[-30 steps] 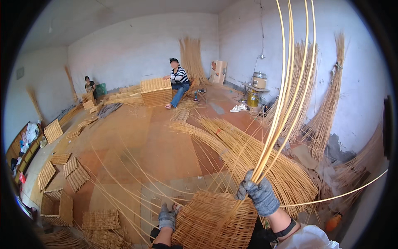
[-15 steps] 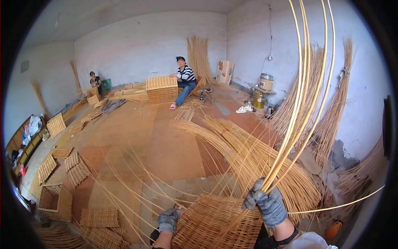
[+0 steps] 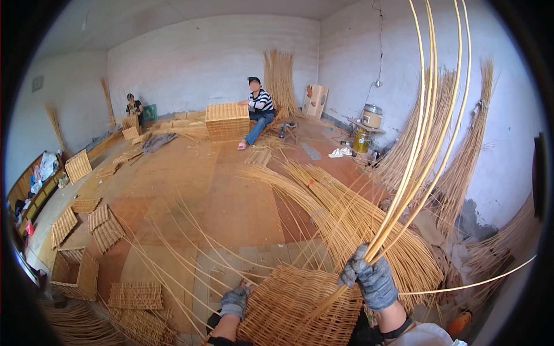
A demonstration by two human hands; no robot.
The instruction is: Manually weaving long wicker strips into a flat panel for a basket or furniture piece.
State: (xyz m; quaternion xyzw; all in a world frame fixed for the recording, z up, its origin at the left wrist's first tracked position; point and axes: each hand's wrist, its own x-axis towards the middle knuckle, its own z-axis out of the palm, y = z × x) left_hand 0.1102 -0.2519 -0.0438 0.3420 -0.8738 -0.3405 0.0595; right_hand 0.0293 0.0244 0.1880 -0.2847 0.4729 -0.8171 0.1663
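My right hand point(image 3: 374, 281), in a grey glove, is closed around a small bundle of long peeled willow rods point(image 3: 416, 167). Their upper ends rise out of the top of the picture, and the lower ends slant across the woven wicker panel point(image 3: 291, 308) before me. At the panel's left edge my gloved left hand point(image 3: 235, 301) is closed on its rim, fingertips partly hidden. Loose rods point(image 3: 196, 282) fan out from the panel toward the left and far side.
A big pile of rods point(image 3: 352, 213) lies just beyond my right hand. Finished panels point(image 3: 135, 295) and an open wicker box point(image 3: 75, 275) are at the left. Farther off, a person in a striped top point(image 3: 259, 106) sits by a wicker chest point(image 3: 227, 124); another person point(image 3: 134, 109) sits farther left.
The view has shifted slightly. Both hands keep their grips, and the rods in my right hand stand at nearly the same slant.
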